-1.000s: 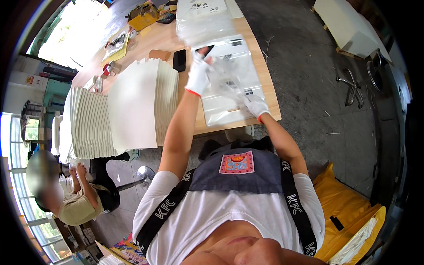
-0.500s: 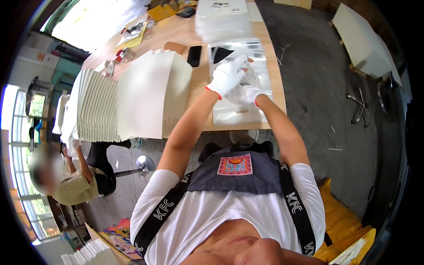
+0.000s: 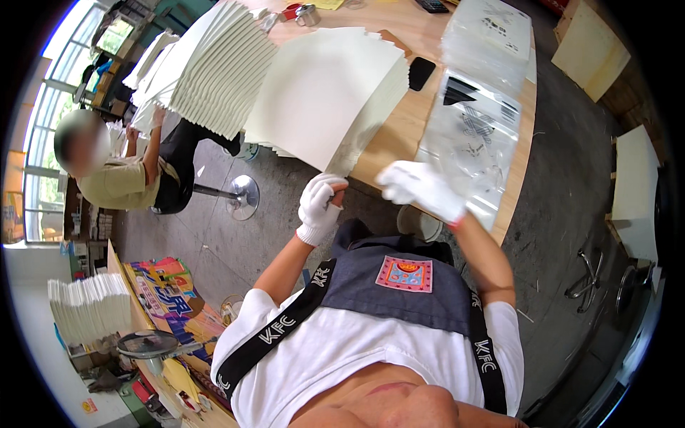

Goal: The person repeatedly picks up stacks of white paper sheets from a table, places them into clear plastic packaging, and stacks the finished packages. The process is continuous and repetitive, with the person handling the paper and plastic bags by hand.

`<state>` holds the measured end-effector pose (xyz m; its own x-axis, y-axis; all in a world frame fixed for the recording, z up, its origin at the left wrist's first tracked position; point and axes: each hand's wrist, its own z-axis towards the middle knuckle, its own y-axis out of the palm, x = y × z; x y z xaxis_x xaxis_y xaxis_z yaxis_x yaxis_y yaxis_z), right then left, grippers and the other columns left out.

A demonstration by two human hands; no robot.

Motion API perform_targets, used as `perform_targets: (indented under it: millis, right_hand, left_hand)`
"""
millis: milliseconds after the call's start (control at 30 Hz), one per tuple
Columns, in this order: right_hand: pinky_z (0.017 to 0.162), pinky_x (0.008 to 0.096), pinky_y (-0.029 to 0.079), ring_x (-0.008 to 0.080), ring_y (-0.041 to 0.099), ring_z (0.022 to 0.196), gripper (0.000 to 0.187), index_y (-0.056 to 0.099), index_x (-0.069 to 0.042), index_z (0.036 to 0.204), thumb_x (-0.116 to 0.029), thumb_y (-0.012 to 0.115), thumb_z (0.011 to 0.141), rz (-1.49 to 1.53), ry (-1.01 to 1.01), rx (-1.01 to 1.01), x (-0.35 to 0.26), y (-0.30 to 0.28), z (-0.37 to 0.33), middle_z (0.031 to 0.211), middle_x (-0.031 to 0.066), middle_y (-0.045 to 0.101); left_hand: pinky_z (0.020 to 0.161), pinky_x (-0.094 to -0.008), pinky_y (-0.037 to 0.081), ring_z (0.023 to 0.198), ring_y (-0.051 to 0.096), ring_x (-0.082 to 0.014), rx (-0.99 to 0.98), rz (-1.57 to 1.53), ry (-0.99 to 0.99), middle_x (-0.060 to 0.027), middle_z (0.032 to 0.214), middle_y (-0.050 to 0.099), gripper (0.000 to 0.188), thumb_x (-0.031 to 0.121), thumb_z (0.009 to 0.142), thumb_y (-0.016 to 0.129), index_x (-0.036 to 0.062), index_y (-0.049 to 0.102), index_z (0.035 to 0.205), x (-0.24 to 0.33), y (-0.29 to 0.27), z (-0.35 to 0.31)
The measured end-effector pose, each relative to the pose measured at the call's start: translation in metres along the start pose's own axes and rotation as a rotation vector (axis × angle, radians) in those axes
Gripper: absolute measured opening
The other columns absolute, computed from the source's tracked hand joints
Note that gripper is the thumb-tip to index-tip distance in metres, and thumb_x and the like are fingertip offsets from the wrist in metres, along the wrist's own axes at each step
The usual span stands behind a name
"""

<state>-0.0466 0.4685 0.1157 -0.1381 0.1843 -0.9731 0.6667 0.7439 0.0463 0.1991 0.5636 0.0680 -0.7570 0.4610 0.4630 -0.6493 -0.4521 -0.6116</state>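
Note:
A tall stack of white sheets (image 3: 314, 89) stands on the wooden table, one corner pointing toward me. At that near corner is my left hand (image 3: 321, 205), in a white glove with bare thumb and fingertip; its fingers are curled closed, and whatever they may pinch is hidden. My right hand (image 3: 422, 187), also white-gloved, is over the table's front edge. Its fingers stretch left, slightly blurred, apart from the sheets and holding nothing visible. Right of it lies a clear plastic bag (image 3: 474, 135) with black print, flat on the table.
A thick pile of plastic bags (image 3: 489, 36) lies beyond the single one. A black phone (image 3: 422, 73) is beside the sheets. More fanned white sheets (image 3: 221, 68) stand at left, near a seated person (image 3: 121, 167). A round stool (image 3: 419, 222) is under the table edge.
Both hands have left the plastic bag and moved back toward me and left, the left hand reaching the sheets' corner. My view has turned left.

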Motion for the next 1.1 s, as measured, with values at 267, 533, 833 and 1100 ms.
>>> perform_targets:
  millis: [267, 533, 833, 1100]
  right_hand:
    - [0.055, 0.0242, 0.05, 0.014, 0.061, 0.062, 0.054, 0.062, 0.001, 0.104, -0.052, 0.055, 0.095, 0.482, 0.207, 0.017, 0.009, 0.098, 0.1, 0.085, 0.0119, 0.068]
    - [0.04, 0.0223, 0.039, 0.0127, 0.058, 0.054, 0.034, 0.059, -0.007, 0.101, -0.041, 0.056, 0.096, 0.664, 0.284, 0.244, -0.016, 0.099, 0.11, 0.074, 0.0061, 0.065]
    - [0.091, 0.032, 0.05, 0.021, 0.064, 0.103, 0.045, 0.056, 0.004, 0.127, -0.03, 0.056, 0.097, -0.11, 0.093, 0.087, 0.05, 0.025, -0.033, 0.112, 0.0159, 0.066]
    - [0.105, 0.0341, 0.041, 0.0201, 0.052, 0.123, 0.053, 0.038, -0.001, 0.145, -0.011, 0.055, 0.097, 0.556, -0.243, 0.225, 0.041, 0.002, 0.046, 0.14, 0.0135, 0.051]
  left_hand:
    - [0.075, -0.0312, 0.051, 0.089, 0.065, -0.0225, 0.137, -0.063, -0.421, -0.0104, 0.097, 0.068, 0.016, -0.006, 0.082, 0.063, 0.0024, 0.067, 0.096, -0.026, -0.005, -0.073]
    - [0.078, -0.029, 0.051, 0.084, 0.065, -0.0147, -0.105, -0.894, -0.947, -0.0077, 0.099, 0.07, 0.042, 0.04, 0.103, 0.045, 0.0032, 0.059, 0.118, -0.054, -0.009, -0.065]
    - [0.102, -0.0379, 0.045, 0.123, 0.054, -0.0251, -0.305, -1.317, -1.067, -0.0148, 0.135, 0.053, 0.068, 0.036, 0.09, 0.054, -0.001, 0.036, 0.144, -0.09, -0.089, -0.025]
    - [0.1, -0.0313, 0.043, 0.118, 0.054, -0.016, -0.528, -0.971, -0.874, -0.0114, 0.127, 0.057, 0.055, 0.006, 0.085, 0.054, -0.0041, 0.043, 0.138, -0.059, -0.109, 0.03]
